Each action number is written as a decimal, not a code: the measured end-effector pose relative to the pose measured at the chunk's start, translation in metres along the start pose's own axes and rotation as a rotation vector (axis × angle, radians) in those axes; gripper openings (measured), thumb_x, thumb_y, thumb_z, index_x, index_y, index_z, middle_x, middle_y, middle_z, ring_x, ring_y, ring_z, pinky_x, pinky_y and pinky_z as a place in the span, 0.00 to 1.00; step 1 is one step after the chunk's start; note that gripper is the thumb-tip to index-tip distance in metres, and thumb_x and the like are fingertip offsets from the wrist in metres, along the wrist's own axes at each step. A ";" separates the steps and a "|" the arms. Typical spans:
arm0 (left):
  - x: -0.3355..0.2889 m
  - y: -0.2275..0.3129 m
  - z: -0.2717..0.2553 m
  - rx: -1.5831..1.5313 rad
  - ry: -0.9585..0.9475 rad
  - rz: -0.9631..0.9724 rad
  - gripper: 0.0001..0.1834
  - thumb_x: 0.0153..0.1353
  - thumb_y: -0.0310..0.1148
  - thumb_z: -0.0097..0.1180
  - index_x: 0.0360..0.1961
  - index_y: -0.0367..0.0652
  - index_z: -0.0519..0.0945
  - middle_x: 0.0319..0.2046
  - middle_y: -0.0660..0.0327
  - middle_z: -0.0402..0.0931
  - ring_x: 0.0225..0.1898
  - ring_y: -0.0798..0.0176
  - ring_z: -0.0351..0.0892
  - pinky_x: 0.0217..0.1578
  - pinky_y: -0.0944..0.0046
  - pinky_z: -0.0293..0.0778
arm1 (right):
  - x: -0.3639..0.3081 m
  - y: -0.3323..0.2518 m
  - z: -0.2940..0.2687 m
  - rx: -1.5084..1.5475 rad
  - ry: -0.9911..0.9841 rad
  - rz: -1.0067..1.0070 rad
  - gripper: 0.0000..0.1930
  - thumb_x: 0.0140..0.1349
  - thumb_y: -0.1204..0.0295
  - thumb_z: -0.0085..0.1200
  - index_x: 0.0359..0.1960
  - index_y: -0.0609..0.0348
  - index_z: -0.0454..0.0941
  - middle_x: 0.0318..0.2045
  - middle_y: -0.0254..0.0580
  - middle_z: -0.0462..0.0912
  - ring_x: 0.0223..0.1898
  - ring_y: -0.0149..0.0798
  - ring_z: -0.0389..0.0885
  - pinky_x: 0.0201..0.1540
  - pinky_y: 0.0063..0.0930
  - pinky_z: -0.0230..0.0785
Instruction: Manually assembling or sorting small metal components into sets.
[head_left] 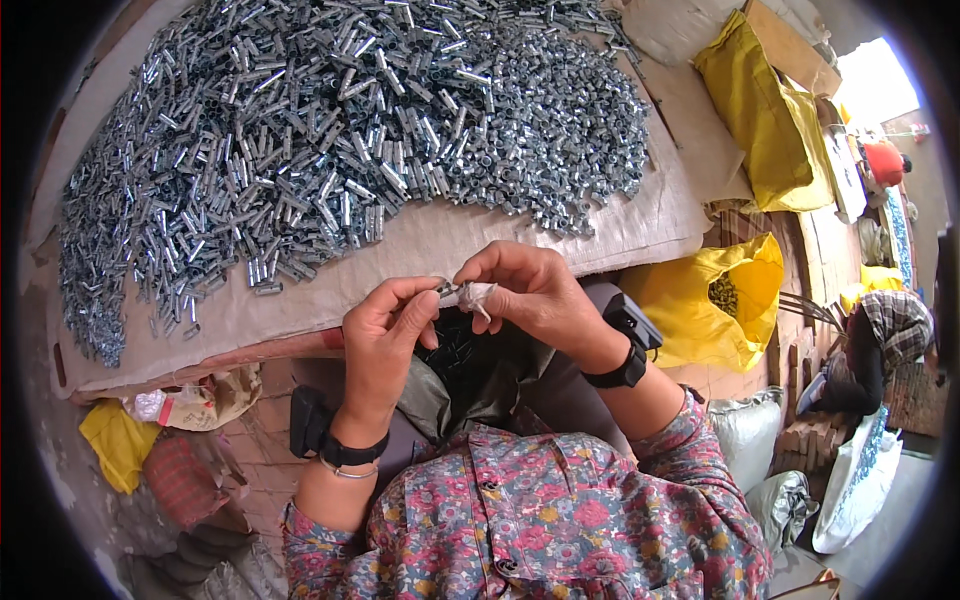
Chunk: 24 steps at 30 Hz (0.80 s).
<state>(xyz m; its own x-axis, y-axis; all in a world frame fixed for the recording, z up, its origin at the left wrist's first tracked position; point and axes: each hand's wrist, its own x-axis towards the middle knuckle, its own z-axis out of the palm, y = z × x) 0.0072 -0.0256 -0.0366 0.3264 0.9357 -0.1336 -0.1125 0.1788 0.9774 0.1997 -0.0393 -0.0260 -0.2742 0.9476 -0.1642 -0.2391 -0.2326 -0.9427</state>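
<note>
My left hand [390, 318] and my right hand [535, 292] meet in front of the table edge, both with fingers closed. A small grey metal piece [445, 288] is pinched in the left fingertips, mostly covered by them. At the right fingertips is a whitish bit of cloth [477, 296]; whether it wraps a finger or is held, I cannot tell. Below the hands, an open dark bag [430, 395] lies in my lap with dark pieces inside. Beyond, short shiny metal sleeves [300, 150] and smaller metal rings [550, 120] are heaped on the cloth-covered table [630, 225].
To the right stand an open yellow sack [665, 310] with small pieces in it and another yellow sack [765, 120]. White sacks [745, 435] sit on the floor. Another person [880, 345] is at the far right. A red checked bundle [185, 477] lies at the lower left.
</note>
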 end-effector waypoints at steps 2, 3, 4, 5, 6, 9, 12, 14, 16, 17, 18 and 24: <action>-0.003 0.000 0.005 -0.029 -0.001 -0.015 0.10 0.62 0.30 0.56 0.41 0.35 0.79 0.26 0.66 0.76 0.23 0.77 0.71 0.24 0.78 0.67 | -0.003 0.003 0.003 0.088 -0.015 -0.040 0.08 0.63 0.76 0.51 0.42 0.66 0.73 0.33 0.35 0.80 0.29 0.24 0.79 0.30 0.15 0.73; -0.005 0.000 0.005 -0.043 0.007 -0.013 0.10 0.62 0.31 0.56 0.41 0.35 0.79 0.26 0.67 0.75 0.23 0.77 0.71 0.25 0.78 0.67 | -0.003 0.005 0.004 0.085 -0.005 -0.032 0.08 0.63 0.76 0.51 0.43 0.65 0.73 0.32 0.36 0.81 0.28 0.24 0.79 0.31 0.16 0.74; -0.007 0.000 0.006 -0.057 0.015 -0.011 0.11 0.62 0.31 0.56 0.41 0.35 0.79 0.26 0.67 0.75 0.23 0.76 0.71 0.26 0.77 0.67 | -0.004 0.005 0.005 0.086 -0.006 -0.030 0.08 0.63 0.76 0.51 0.43 0.65 0.73 0.32 0.36 0.81 0.28 0.24 0.79 0.31 0.16 0.74; -0.010 0.001 0.006 -0.057 0.017 -0.012 0.11 0.62 0.31 0.56 0.41 0.35 0.79 0.26 0.67 0.75 0.23 0.76 0.71 0.26 0.77 0.67 | -0.006 0.004 0.006 0.121 -0.011 -0.022 0.09 0.62 0.76 0.52 0.42 0.66 0.74 0.31 0.36 0.80 0.28 0.25 0.79 0.32 0.17 0.74; -0.011 0.001 0.006 -0.046 0.007 -0.024 0.11 0.62 0.32 0.56 0.41 0.36 0.79 0.26 0.66 0.75 0.24 0.76 0.72 0.27 0.77 0.68 | -0.008 0.005 0.006 0.154 -0.014 -0.015 0.09 0.62 0.76 0.54 0.42 0.66 0.74 0.30 0.37 0.80 0.29 0.26 0.79 0.32 0.18 0.74; -0.016 0.002 0.005 -0.024 -0.004 -0.030 0.12 0.63 0.33 0.55 0.42 0.36 0.79 0.26 0.66 0.76 0.24 0.76 0.73 0.27 0.77 0.68 | -0.008 0.008 0.006 0.174 -0.045 -0.033 0.07 0.62 0.78 0.51 0.41 0.67 0.73 0.30 0.38 0.81 0.28 0.26 0.80 0.32 0.18 0.76; -0.018 0.002 0.006 -0.019 0.006 -0.023 0.12 0.63 0.33 0.55 0.42 0.36 0.79 0.27 0.65 0.76 0.24 0.75 0.73 0.27 0.77 0.68 | -0.008 0.009 0.008 0.176 -0.048 -0.043 0.07 0.62 0.79 0.51 0.41 0.68 0.73 0.30 0.39 0.81 0.28 0.27 0.80 0.32 0.19 0.76; -0.019 0.002 0.006 -0.025 0.019 -0.021 0.12 0.63 0.33 0.55 0.42 0.35 0.79 0.27 0.65 0.76 0.24 0.75 0.73 0.27 0.77 0.69 | -0.007 0.009 0.009 0.161 -0.042 -0.043 0.07 0.62 0.79 0.51 0.40 0.68 0.73 0.30 0.39 0.81 0.28 0.27 0.80 0.32 0.19 0.76; -0.019 0.001 0.006 -0.078 0.030 -0.056 0.12 0.63 0.33 0.55 0.42 0.35 0.79 0.27 0.63 0.77 0.24 0.74 0.74 0.27 0.76 0.70 | -0.007 0.009 0.009 0.143 -0.033 -0.043 0.06 0.62 0.79 0.51 0.40 0.68 0.73 0.30 0.39 0.81 0.28 0.27 0.80 0.32 0.19 0.76; -0.019 0.000 0.006 -0.079 0.031 -0.057 0.12 0.63 0.33 0.55 0.42 0.35 0.79 0.27 0.63 0.77 0.24 0.74 0.74 0.27 0.76 0.70 | -0.007 0.010 0.008 0.135 -0.039 -0.034 0.06 0.62 0.79 0.51 0.39 0.68 0.73 0.30 0.39 0.81 0.28 0.28 0.81 0.32 0.19 0.76; -0.019 -0.001 0.004 -0.100 0.022 -0.066 0.12 0.62 0.32 0.56 0.42 0.35 0.79 0.28 0.62 0.77 0.24 0.73 0.74 0.27 0.76 0.70 | -0.008 0.012 0.008 0.128 -0.045 -0.025 0.06 0.62 0.78 0.51 0.39 0.68 0.73 0.30 0.39 0.81 0.28 0.28 0.81 0.32 0.20 0.76; -0.015 -0.003 -0.002 -0.279 -0.083 -0.166 0.11 0.62 0.31 0.56 0.41 0.33 0.79 0.27 0.60 0.78 0.23 0.72 0.74 0.26 0.76 0.70 | -0.003 0.029 0.001 0.640 -0.272 0.114 0.10 0.62 0.75 0.52 0.43 0.64 0.69 0.30 0.43 0.81 0.27 0.32 0.82 0.28 0.22 0.78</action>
<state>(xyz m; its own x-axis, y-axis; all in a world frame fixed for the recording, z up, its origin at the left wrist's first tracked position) 0.0008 -0.0401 -0.0379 0.4359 0.8610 -0.2621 -0.3004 0.4137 0.8594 0.1925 -0.0486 -0.0521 -0.5334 0.8406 -0.0943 -0.6733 -0.4894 -0.5542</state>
